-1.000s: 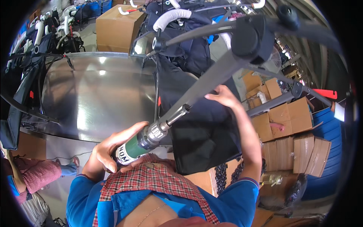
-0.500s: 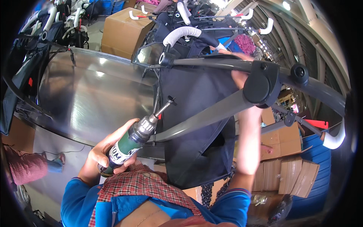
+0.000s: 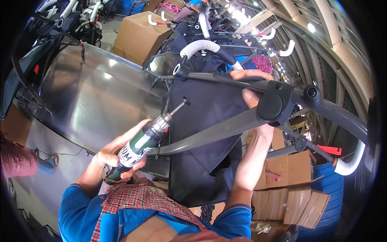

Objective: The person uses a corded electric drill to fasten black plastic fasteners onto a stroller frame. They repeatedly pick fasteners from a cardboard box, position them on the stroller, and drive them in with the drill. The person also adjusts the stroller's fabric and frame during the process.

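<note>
My left hand [image 3: 109,157] is wrapped round a green and black power screwdriver [image 3: 139,146]. Its bit points up and away, with a small dark piece [image 3: 186,101] at the tip, too small to name. The tip hangs over the black fabric [image 3: 193,161] of a stroller, apart from the frame as far as I can see. My right hand [image 3: 250,97] grips the upper grey frame tube [image 3: 225,78], fingers over it and thumb below. Beside that hand is the black round joint [image 3: 275,105], where the lower tube [image 3: 213,132] meets the upper one.
A shiny metal tabletop [image 3: 96,97] lies to the left. Behind it stands a large cardboard box [image 3: 139,34]. More stroller frames with white handles [image 3: 287,48] crowd the far side. Flattened cartons [image 3: 278,203] and a blue ribbed surface [image 3: 328,181] are at the lower right.
The view has shifted slightly, so the stroller joint and right hand sit a little lower. The right hand was blurred and is now sharp, still on the tube. The screwdriver stays in the left hand.
</note>
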### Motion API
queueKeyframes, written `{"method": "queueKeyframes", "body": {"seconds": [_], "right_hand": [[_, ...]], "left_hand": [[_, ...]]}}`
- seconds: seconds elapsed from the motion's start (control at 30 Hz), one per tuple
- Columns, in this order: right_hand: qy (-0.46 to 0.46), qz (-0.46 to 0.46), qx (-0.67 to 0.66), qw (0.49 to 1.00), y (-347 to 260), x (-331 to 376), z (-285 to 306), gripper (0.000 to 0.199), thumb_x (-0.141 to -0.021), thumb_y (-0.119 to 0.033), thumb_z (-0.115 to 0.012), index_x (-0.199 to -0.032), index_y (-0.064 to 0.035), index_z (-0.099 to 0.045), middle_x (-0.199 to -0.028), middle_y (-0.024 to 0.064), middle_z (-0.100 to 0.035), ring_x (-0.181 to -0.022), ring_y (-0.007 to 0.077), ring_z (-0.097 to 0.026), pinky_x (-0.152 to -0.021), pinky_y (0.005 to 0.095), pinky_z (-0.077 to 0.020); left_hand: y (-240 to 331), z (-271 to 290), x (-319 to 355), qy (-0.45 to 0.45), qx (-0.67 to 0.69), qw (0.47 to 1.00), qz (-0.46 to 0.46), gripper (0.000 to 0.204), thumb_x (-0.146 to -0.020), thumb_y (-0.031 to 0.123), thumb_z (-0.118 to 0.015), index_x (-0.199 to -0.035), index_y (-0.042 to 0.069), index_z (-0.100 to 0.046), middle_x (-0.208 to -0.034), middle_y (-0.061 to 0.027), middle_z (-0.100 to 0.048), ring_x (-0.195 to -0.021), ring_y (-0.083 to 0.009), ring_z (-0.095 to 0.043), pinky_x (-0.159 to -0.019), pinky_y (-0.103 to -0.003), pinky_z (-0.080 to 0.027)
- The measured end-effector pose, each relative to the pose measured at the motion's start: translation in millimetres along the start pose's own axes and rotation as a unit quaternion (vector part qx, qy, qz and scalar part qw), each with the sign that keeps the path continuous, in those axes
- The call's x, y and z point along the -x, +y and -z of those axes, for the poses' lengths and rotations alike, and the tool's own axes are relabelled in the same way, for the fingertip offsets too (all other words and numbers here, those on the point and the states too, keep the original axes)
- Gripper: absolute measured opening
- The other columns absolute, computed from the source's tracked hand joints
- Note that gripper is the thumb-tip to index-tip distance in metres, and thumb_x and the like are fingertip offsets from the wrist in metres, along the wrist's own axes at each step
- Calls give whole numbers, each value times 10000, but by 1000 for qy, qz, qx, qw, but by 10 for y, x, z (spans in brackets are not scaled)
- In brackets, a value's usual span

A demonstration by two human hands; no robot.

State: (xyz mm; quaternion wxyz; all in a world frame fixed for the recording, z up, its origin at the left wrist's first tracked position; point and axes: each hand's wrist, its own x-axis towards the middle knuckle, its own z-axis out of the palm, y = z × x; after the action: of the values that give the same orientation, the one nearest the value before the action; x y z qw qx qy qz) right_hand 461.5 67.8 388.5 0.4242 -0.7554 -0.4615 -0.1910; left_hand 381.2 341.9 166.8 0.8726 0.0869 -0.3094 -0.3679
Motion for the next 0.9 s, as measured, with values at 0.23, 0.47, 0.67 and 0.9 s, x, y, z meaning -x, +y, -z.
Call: {"method": "queueKeyframes", "body": {"seconds": [0.23,0.47,0.67,0.9], "right_hand": [[48,-73,35,996,-41,-88,-157,262,-817,-70,-736,-1033,22,-621,-844,81,-663,-793,126,-630,-762,288,-511],[132,-25,230,964,-237,134,-112,214,-742,38,-768,-932,49,-670,-964,117,-708,-834,126,-661,-750,283,-530],[60,-19,144,988,-189,189,-18,308,-855,51,-624,-1157,73,-566,-1083,192,-668,-998,209,-643,-879,318,-502],[28,-13,139,990,-172,239,77,342,-873,39,-562,-1206,96,-514,-1134,227,-636,-1054,255,-628,-924,345,-489]], "left_hand": [[46,-281,-296,51,-132,990,-20,1117,-732,182,-762,-1540,182,10,-887,-179,-570,-561,-193,-584,-493,-273,-475],[91,-515,-546,36,-230,972,-23,1091,-744,174,-773,-1540,147,-27,-860,-127,-574,-586,-134,-566,-517,-258,-467],[103,-609,-665,12,-277,961,-10,1060,-762,124,-757,-1539,127,-36,-847,-102,-578,-606,-115,-559,-529,-263,-469],[60,-648,-773,45,-369,928,-9,1073,-725,124,-766,-1532,60,-62,-907,-98,-581,-712,-121,-571,-603,-252,-467]]}}
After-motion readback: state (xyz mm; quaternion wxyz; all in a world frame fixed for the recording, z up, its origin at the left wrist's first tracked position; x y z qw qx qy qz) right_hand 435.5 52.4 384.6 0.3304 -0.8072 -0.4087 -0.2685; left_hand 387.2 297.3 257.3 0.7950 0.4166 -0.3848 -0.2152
